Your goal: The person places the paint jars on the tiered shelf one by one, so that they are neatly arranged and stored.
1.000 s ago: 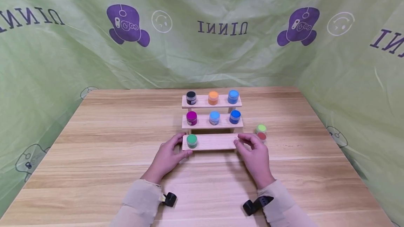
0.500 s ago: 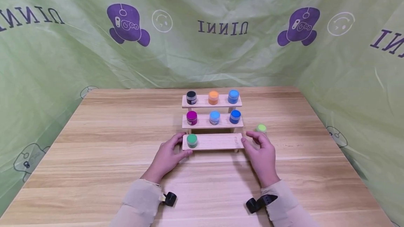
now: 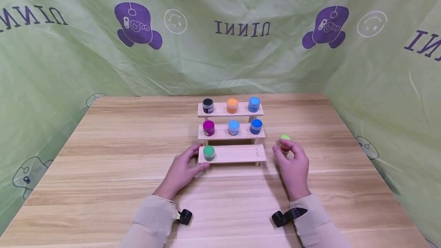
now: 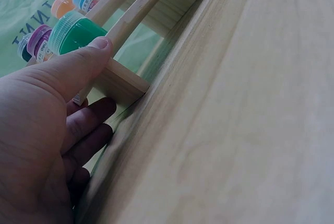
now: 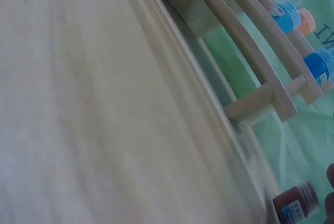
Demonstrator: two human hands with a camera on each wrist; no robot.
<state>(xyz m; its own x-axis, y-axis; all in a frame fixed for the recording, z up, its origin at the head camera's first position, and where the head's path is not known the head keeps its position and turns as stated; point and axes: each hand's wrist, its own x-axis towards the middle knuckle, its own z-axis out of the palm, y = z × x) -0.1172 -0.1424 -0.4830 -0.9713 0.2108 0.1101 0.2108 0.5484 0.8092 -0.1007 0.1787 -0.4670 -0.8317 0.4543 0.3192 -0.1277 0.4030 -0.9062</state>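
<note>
A three-step wooden rack (image 3: 237, 154) stands mid-table. My left hand (image 3: 182, 169) holds the left end of its lowest step, thumb on the front edge beside a green paint jar (image 3: 208, 153) and fingers curled behind the end. To the right of the rack, my right hand (image 3: 294, 167) hovers at a red-brown paint jar (image 5: 296, 204), thumb and fingers parted around it. In the right wrist view, the fingertips (image 5: 330, 205) show at the edge with a gap to that jar. Behind it, partly covered, is a light green jar (image 3: 285, 137).
On the middle step are purple (image 3: 208, 128), light blue (image 3: 233, 127) and dark blue (image 3: 256, 126) jars. The top step bears black (image 3: 208, 105), orange (image 3: 232, 105) and blue (image 3: 253, 104) ones. A green printed curtain (image 3: 241, 64) surrounds the wooden table (image 3: 120, 144).
My right hand has left the rack's right end and moved right to the red-brown jar, its fingers now over it. The left hand has stayed at the rack's left end.
</note>
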